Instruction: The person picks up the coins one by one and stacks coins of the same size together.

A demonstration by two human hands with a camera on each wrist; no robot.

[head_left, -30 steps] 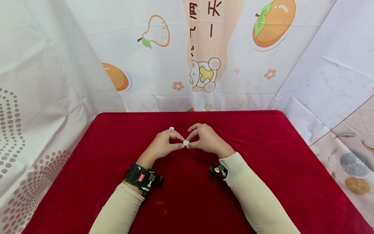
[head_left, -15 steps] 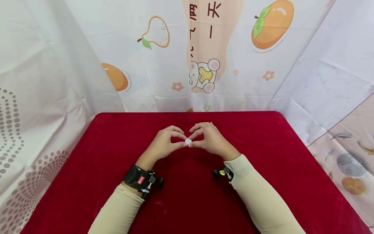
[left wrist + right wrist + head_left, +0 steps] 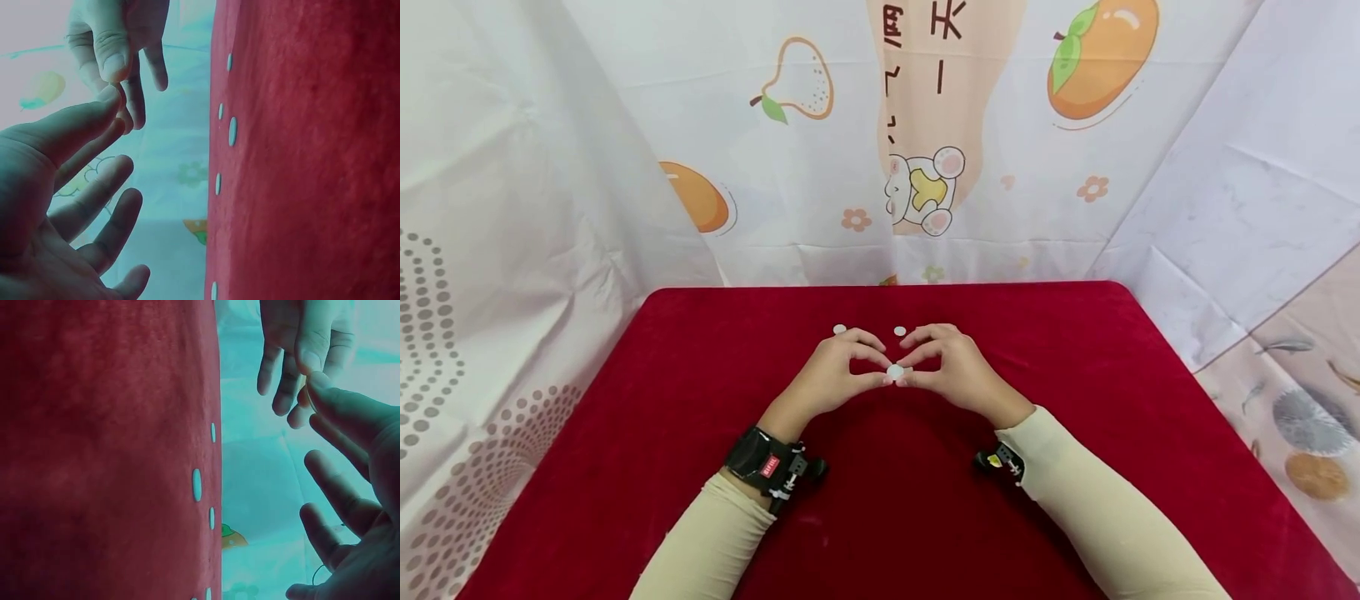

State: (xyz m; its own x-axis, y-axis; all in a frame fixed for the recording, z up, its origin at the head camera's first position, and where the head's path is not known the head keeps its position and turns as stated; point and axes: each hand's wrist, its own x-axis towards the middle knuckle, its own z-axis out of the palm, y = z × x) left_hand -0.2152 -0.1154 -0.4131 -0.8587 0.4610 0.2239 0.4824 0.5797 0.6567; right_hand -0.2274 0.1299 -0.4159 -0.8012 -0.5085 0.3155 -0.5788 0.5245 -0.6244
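A small white round disc (image 3: pixel 894 372) is held above the table between both hands. My left hand (image 3: pixel 842 369) pinches its left side between thumb and forefinger. From the other side, my right hand (image 3: pixel 951 367) pinches it the same way. Both wrist views show the thumb tips meeting at the disc, which appears there only as a thin edge. The other fingers of each hand are spread and loosely bent. Beyond the hands lie two more white discs, one at the left (image 3: pixel 839 329) and one at the right (image 3: pixel 900 331).
A red cloth (image 3: pixel 880 517) covers the table. Several white discs lie on it in the wrist views, including one disc (image 3: pixel 232 131) nearer the left camera and another disc (image 3: pixel 197 485) nearer the right. A printed curtain (image 3: pixel 760 192) hangs behind the table's far edge.
Both hands have shifted slightly to the right and a little nearer, with the disc between them. The far right disc, hidden before, now shows; the far left one was hidden half a second ago.
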